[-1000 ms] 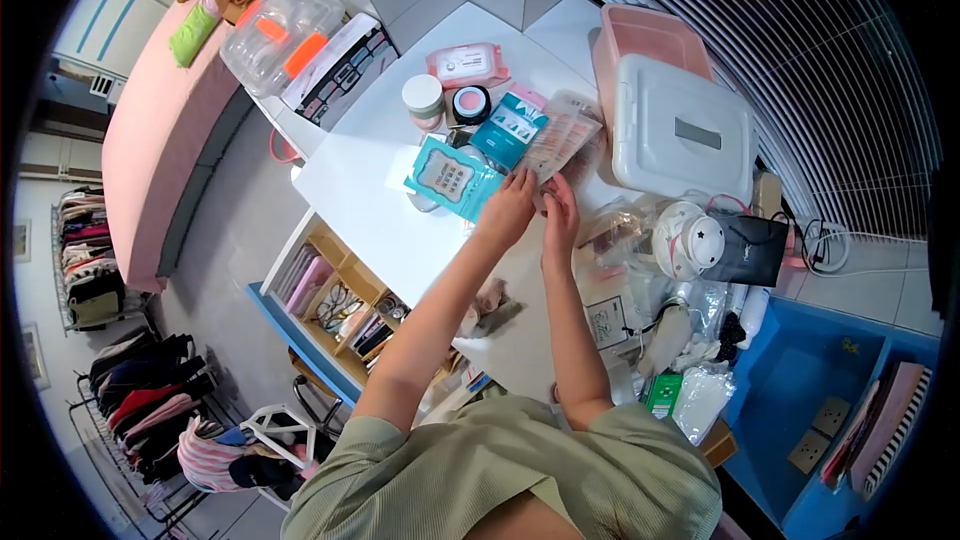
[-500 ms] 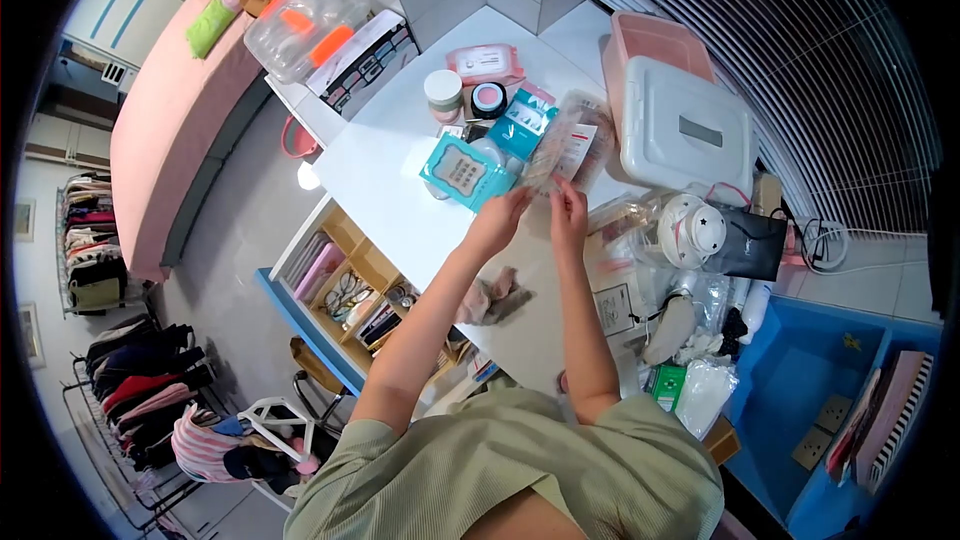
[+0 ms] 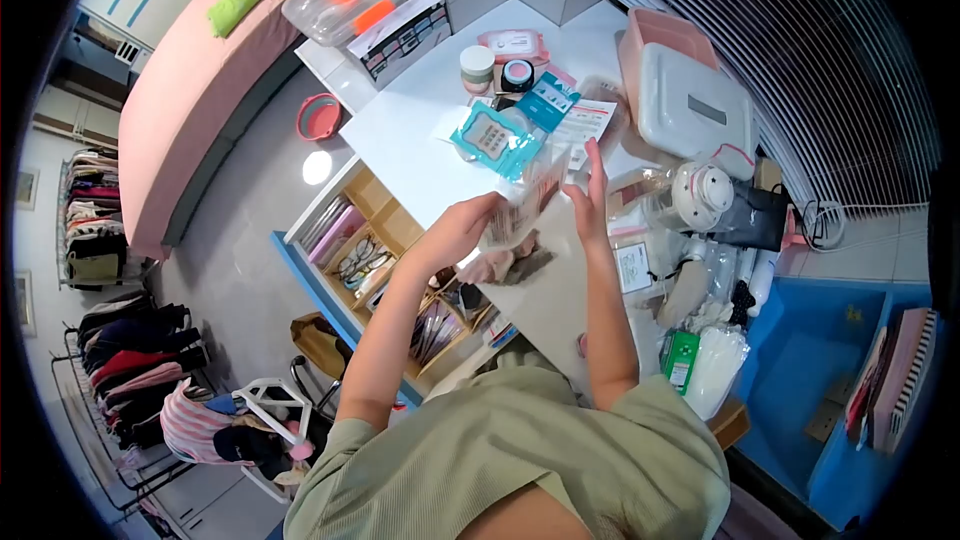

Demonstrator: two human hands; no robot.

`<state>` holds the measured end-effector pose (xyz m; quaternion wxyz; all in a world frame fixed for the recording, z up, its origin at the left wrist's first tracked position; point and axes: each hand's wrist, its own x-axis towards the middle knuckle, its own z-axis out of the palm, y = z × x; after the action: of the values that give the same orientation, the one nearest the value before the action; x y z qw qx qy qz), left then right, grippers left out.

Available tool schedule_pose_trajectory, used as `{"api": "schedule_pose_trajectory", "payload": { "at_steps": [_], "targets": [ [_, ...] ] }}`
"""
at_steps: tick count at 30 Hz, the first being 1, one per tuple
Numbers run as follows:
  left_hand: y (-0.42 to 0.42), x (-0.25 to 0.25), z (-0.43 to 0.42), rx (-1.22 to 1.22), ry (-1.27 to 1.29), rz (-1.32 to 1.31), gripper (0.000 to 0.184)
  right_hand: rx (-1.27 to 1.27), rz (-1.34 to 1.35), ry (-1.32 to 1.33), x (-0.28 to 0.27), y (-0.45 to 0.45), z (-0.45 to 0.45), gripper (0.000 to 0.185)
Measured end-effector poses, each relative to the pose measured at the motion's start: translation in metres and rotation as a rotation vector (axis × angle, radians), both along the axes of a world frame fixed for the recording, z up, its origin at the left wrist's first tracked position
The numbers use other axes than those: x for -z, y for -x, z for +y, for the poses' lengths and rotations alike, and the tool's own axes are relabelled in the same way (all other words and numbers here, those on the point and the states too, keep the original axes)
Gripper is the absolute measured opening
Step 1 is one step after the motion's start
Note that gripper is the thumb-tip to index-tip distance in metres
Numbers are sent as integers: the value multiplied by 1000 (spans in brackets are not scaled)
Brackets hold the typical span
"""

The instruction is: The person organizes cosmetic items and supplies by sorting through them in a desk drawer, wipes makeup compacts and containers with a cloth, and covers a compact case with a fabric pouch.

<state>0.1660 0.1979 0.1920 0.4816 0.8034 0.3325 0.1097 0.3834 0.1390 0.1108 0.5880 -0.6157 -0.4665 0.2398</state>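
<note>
A person's left hand [image 3: 463,227] grips a clear packet [image 3: 523,206] above a white table [image 3: 400,145], the right hand [image 3: 590,198] spread just beside it, in the head view I follow from afar. Beyond the packet I see a blue pouch [image 3: 497,140], a printed sheet [image 3: 590,123] and jar [image 3: 478,70]; a pink bin [image 3: 675,38] stands to the right, and a divided drawer [image 3: 378,198] sits open at left.

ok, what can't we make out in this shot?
Head view:
Print on the clear plastic packet in the left hand: blurred.
Whether the right hand touches that packet: blurred where they meet or overlap.
Fine text on the white paper sheet: too small.
Most of the inside of the pink plastic bin: covered by the white rectangular lid.
Part of the wooden-divided drawer: behind the bare left forearm.
</note>
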Motion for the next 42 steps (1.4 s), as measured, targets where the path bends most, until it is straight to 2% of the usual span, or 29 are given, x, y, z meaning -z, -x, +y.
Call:
{"api": "schedule_pose_trajectory", "payload": {
  "at_steps": [4, 7, 8, 9, 11, 12, 14, 17, 18, 22, 25, 29, 32, 36, 42],
  "targets": [
    [42, -9, -30, 99, 99, 14, 30, -227, 323, 49, -21, 30, -27, 81],
    [73, -9, -54, 89, 130, -16, 29, -449, 455, 212, -7, 39, -49, 78],
    [85, -5, -62, 60, 129, -54, 27, -417, 460, 228, 0, 47, -58, 64],
    [96, -6, -70, 31, 127, -94, 25, -440, 356, 245, -2, 54, -67, 58],
    [118, -11, -84, -36, 102, -3, 24, -486, 144, 281, -6, 66, -84, 46],
    [130, -9, -91, -63, 58, 56, 24, -472, 97, 288, -23, 78, -93, 31],
    [154, 5, -107, -116, -23, 85, 24, -496, -7, 363, -19, 92, -107, 27],
    [188, 43, -134, -204, 46, -34, 24, -521, -139, 394, -19, 118, -125, 21],
    [195, 41, -146, -236, 76, -59, 24, -526, -178, 390, -19, 128, -131, 20],
    [227, 70, -184, -274, 1, -135, 22, -570, -193, 440, -6, 157, -152, 15],
    [246, 83, -213, -266, -274, -35, 22, -606, -182, 451, 11, 174, -165, 15],
    [258, 106, -245, -315, -310, 4, 22, -633, -262, 408, 34, 191, -179, 16],
    [259, 113, -263, -340, -224, 35, 23, -678, -259, 451, 71, 192, -185, 16],
    [258, 122, -278, -347, -237, 147, 24, -696, -313, 488, 77, 200, -191, 16],
    [247, 161, -291, -342, -278, 236, 23, -718, -804, 266, 90, 196, -195, 7]
  ]
}}
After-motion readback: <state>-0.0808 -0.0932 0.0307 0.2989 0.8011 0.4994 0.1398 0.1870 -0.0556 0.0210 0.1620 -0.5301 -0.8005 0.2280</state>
